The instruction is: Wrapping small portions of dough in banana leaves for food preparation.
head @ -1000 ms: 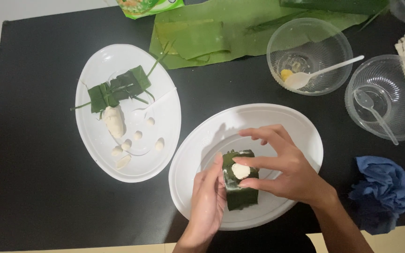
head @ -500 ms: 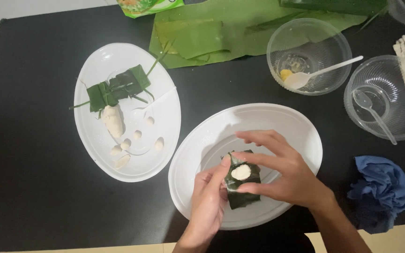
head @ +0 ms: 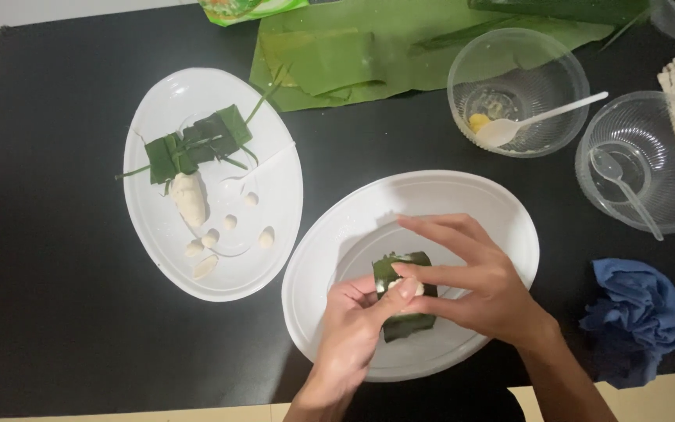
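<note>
so here's where it stands. both hands are over the near white plate (head: 501,227) in the middle of the black bench (head: 64,328), working on a small banana leaf parcel (head: 405,320). the left hand (head: 349,336) is curled around the parcel's left side, thumb and fingers closed on the leaf with a bit of white filling showing at the edge. the right hand (head: 478,285) comes in from the other side, thumb and forefinger pinching the top fold down, the other fingers spread loose above the plate. the parcel sits just above or on the plate, can't tell if it's actually lifted.

what looks done: on the other white plate (head: 275,258) to the left there's a finished leaf bundle (head: 197,144), folded flat and tied with thin green strips. just below it lie a lump of white dough (head: 189,199) and a few small dough balls (head: 228,227), so i'd say there's material for more.

what looks left: this parcel is folded partway but not tied, the top flap is only held by fingers. bigger banana leaf sheets (head: 369,55) are spread at the far edge. the clear bowl (head: 544,66) with a white spoon (head: 541,121) has only a dab of yellow in it, and the second clear bowl (head: 666,211) holds just a clear spoon. a crumpled blue cloth (head: 634,320) lies at the right.

my guess: one wrapped, second mid-fold.
</note>
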